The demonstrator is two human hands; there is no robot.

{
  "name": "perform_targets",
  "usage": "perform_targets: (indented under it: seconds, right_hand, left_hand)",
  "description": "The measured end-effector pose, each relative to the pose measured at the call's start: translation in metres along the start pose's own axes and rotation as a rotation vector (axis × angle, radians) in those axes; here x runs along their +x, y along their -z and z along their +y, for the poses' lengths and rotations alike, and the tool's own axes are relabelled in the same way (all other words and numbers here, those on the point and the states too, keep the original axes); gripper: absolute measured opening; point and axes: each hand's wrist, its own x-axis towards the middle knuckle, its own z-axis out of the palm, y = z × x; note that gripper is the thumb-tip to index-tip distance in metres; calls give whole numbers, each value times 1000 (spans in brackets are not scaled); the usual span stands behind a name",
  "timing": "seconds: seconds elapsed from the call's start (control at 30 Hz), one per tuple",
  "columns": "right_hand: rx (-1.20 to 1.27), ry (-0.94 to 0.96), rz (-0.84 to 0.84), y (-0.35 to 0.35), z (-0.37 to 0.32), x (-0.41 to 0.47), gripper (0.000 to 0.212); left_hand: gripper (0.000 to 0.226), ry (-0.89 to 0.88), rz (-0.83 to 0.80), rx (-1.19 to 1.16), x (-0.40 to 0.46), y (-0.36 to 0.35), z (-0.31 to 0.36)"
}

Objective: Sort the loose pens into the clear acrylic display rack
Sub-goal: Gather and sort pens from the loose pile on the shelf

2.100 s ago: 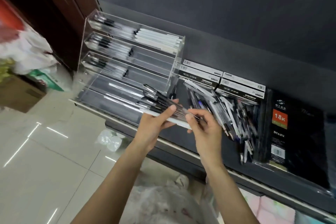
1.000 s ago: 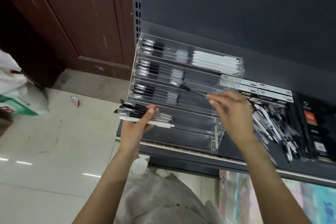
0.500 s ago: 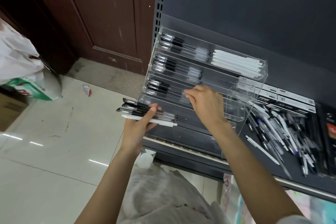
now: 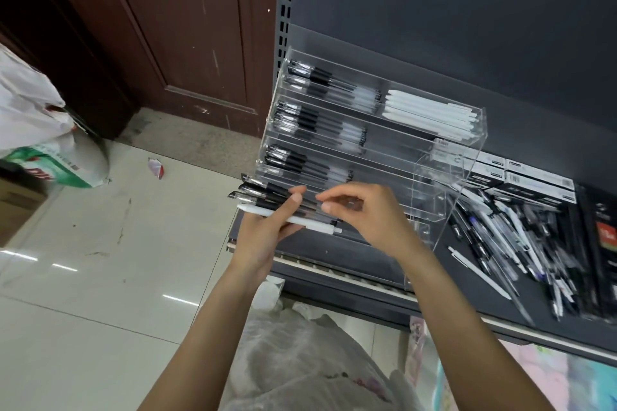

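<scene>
Head view: left hand [image 4: 263, 237] grips a bundle of pens [image 4: 283, 207], black-capped ones plus a white one on the near edge, held just in front of the clear rack [image 4: 367, 157], w/ caps pointing left & long axis running left-right, parallel to the rack's troughs. Right hand [image 4: 364, 210] sits touching or just off the bundle's right end, fingers loosely curled, thumb & forefinger near a pinch; can't tell if it has a pen yet. Right hand is nearer the next pen; rack lies just beyond & above both hands. Loose pile [image 4: 521, 243] lies on the shelf [image 4: 467, 297] to the right. Vs 0.5 s ago: right hand has come back from the rack's third trough to the bundle; left hand unchanged
</scene>
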Motion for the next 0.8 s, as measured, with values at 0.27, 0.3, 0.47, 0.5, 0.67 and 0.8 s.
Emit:
perform_targets:
  seconds: [0.27, 0.3, 0.47, 0.5, 0.67, 0.8]
  right_hand:
    - [-53, 30, 143, 10, 10, 8, 13]
    - [-68, 31, 200, 12, 13, 10, 13]
    - [-218, 72, 226, 11, 26, 23, 12]
    - [-254, 89, 214, 8, 27, 27, 12]
    - [-486, 140, 198, 2, 31, 43, 10]
    - [-631, 187, 244, -4, 25, 41, 8]
  left_hand:
    - [20, -29, 38, 34, -2, -2, 0]
    - [20, -31, 49, 32, -3, 0, 1]
    - [19, -42, 64, 41, -3, 9, 5]
    - [18, -44, 69, 47, -3, 10, 6]
    - [20, -31, 96, 40, -1, 11, 5]
    - [21, -13, 102, 35, 0, 11, 4]
